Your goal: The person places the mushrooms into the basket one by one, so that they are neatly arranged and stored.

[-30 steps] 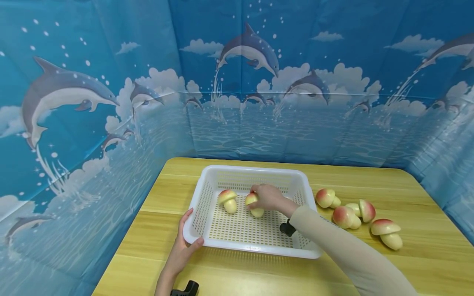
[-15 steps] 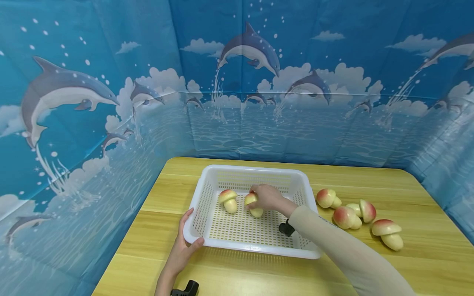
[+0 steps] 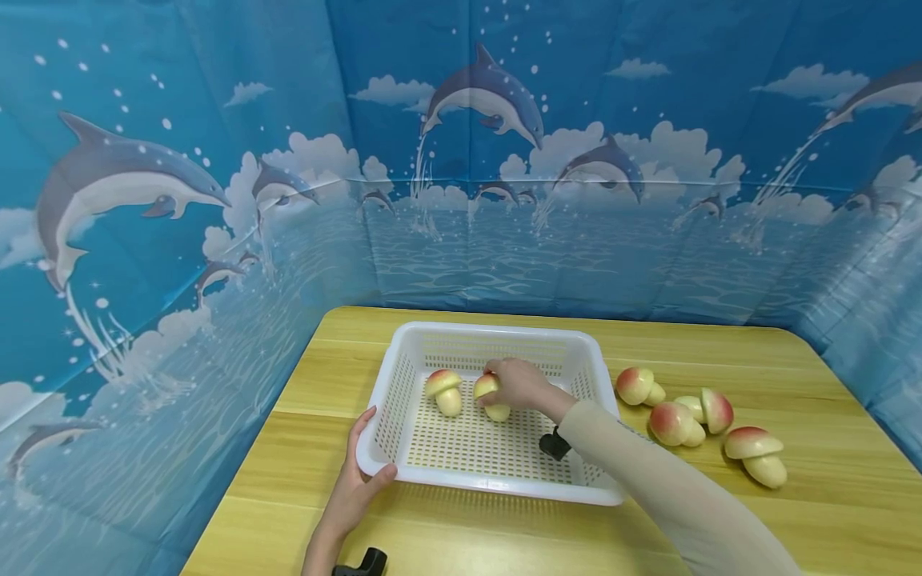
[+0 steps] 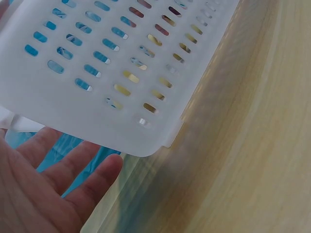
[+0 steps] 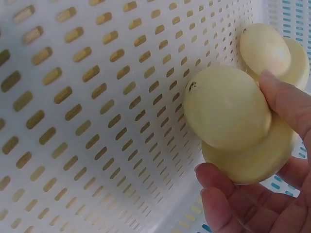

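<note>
Inside a white plastic basket [image 3: 490, 483], my right hand [image 3: 524, 382] pinches a toy mushroom [image 3: 497, 412] with a red-topped cap. Its pale stem and cap [image 5: 226, 109] show close up in the right wrist view, thumb on one side and fingers on the other. A second toy mushroom [image 3: 448, 400] lies just left of it on the basket floor. My left hand [image 3: 347, 492] rests against the basket's near left corner, thumb at the front rim and index finger along the left side. In the left wrist view its fingers [image 4: 99, 182] extend loosely, fairly straight, past the corner.
Several more toy mushrooms [image 3: 673, 424] lie on the wooden table [image 3: 288, 448] right of the basket, one [image 3: 756, 456] apart from the others. My right sleeve [image 3: 663, 480] crosses the basket's right rim. A blue dolphin-print curtain [image 3: 461, 240] stands behind and beside the table.
My right hand and the toy mushroom in it have shifted very slightly left inside the basket. My left hand stays at the corner.
</note>
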`<control>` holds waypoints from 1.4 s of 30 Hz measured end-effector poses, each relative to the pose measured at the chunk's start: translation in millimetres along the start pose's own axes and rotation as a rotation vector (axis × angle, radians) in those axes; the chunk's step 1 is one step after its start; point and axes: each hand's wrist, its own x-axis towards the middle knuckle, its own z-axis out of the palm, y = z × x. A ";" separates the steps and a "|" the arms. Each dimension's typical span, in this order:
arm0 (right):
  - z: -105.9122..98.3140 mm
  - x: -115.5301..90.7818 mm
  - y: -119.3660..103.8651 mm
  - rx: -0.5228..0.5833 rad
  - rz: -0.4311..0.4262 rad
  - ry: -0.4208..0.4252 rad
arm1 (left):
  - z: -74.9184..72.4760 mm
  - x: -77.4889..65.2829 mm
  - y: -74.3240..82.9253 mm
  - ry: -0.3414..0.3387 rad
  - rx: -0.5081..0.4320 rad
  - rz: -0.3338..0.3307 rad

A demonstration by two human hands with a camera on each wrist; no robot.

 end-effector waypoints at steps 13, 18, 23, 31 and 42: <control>1.1 3.0 -1.9 -0.002 0.001 0.001 | 0.5 -1.6 0.2 0.000 -0.018 0.007; 2.6 1.2 -2.5 -0.003 0.003 0.015 | 1.5 -2.9 -1.3 0.000 -0.024 0.004; 3.7 0.2 -2.1 -0.007 0.005 0.021 | 1.9 -2.9 -1.3 -0.006 -0.028 0.006; 1.8 1.7 -1.7 0.019 0.008 0.014 | 1.3 -1.1 -0.3 0.002 -0.012 0.004; 1.3 1.5 -4.2 0.014 0.005 0.017 | 0.0 -1.1 2.4 -0.002 -0.002 0.006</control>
